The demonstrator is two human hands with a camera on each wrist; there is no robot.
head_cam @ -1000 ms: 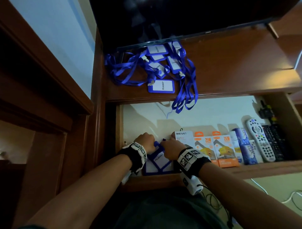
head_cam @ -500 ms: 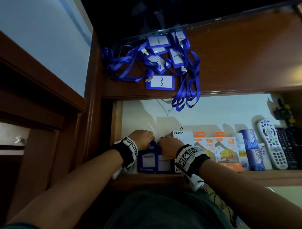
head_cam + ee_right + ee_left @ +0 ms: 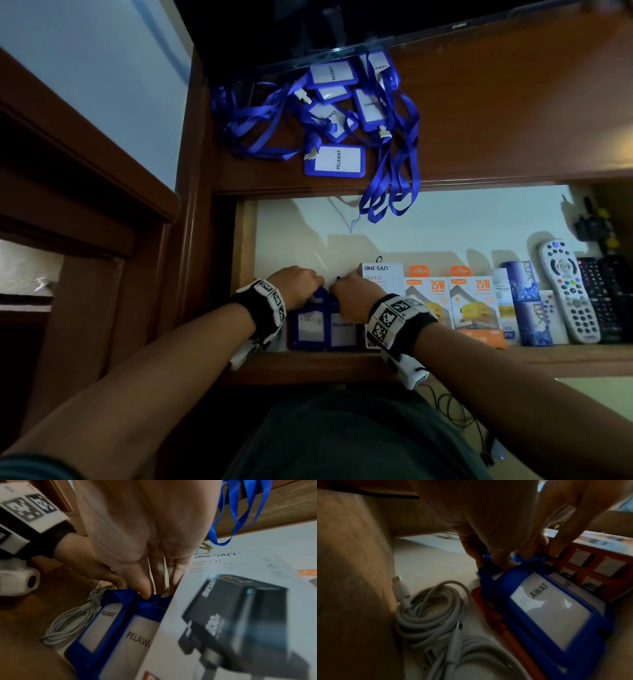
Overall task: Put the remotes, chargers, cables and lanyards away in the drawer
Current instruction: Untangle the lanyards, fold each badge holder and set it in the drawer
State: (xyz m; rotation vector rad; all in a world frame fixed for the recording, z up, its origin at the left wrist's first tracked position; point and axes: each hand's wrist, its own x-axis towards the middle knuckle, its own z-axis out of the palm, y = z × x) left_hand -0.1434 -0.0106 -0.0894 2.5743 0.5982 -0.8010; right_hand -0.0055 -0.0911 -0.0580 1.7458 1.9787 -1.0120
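- Two blue badge holders marked PELAWAT stand side by side in the open drawer, directly under both hands.
- Left hand has its fingers bent down onto the top edge of the left holder and its folded blue strap; whether it pinches or only presses I cannot tell.
- Right hand sits just right of the left hand, its straight fingers pressing down on the blue strap bundle at the top of the right holder.
- Just right of the right hand stands a white ONESAM charger box, then two orange 25W charger boxes, further on a white remote and dark remotes.
- Left of the left hand, a coiled grey cable lies on the drawer floor against the side wall.
- Beyond both hands, on the wooden bench, a tangle of blue lanyards with badge holders lies, some loops hanging over the edge above the drawer.
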